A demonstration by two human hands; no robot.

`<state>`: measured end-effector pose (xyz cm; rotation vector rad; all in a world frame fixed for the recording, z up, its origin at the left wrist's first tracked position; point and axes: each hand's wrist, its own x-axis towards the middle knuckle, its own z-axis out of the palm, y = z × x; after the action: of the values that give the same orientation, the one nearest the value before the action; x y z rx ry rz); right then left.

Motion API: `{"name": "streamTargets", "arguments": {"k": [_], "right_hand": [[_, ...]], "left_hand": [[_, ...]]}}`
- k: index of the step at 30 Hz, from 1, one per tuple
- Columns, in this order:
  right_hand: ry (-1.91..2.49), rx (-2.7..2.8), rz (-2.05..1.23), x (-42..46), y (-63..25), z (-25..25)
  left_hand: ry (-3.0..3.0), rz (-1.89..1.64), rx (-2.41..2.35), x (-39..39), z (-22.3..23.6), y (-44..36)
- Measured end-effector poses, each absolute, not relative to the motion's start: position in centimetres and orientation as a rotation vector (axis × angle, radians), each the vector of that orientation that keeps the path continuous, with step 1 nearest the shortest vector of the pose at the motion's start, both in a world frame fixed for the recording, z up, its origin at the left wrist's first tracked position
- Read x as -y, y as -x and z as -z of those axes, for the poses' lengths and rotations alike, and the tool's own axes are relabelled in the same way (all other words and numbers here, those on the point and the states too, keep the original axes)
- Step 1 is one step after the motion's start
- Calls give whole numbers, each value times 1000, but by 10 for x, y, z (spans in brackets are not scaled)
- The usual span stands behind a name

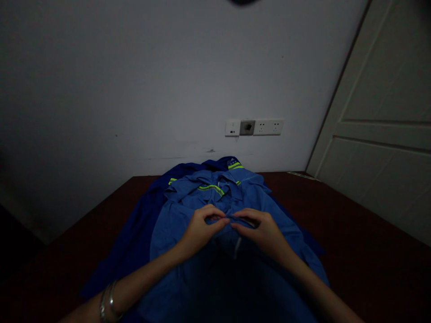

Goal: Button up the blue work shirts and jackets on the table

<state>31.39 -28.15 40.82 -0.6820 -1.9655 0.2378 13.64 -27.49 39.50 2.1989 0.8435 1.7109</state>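
A light blue jacket [171,242] with yellow-green stripes lies spread out in front of me. Under it, a darker blue garment [138,233] shows along the left and at the top. My left hand [204,224] pinches the jacket's fabric near its middle between thumb and fingers. Close beside it, my right hand [259,226] pinches the same part, fingertips almost meeting the left ones. Just below the hands hangs a short white cord [237,247]. Exactly what sits between the fingertips is too small and dark to make out.
The garments lie on a dark reddish-brown surface [299,197] against a pale wall [134,80]. Wall sockets and switches [268,127] sit above its back edge. A pale panelled door [380,148] stands at the right. The light is dim.
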Motion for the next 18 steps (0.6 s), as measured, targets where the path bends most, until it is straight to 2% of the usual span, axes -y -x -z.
{"name": "streamTargets", "arguments": {"k": [5, 13, 18], "right_hand": [[675, 1924, -213, 283, -311, -408], [498, 1975, 485, 275, -316, -393], [529, 1993, 730, 274, -316, -388]], "left_hand": [[-2100, -1588, -803, 273, -396, -141], [-1869, -1562, -824, 273, -398, -146], [-1732, -1545, -811, 272, -397, -146]]}}
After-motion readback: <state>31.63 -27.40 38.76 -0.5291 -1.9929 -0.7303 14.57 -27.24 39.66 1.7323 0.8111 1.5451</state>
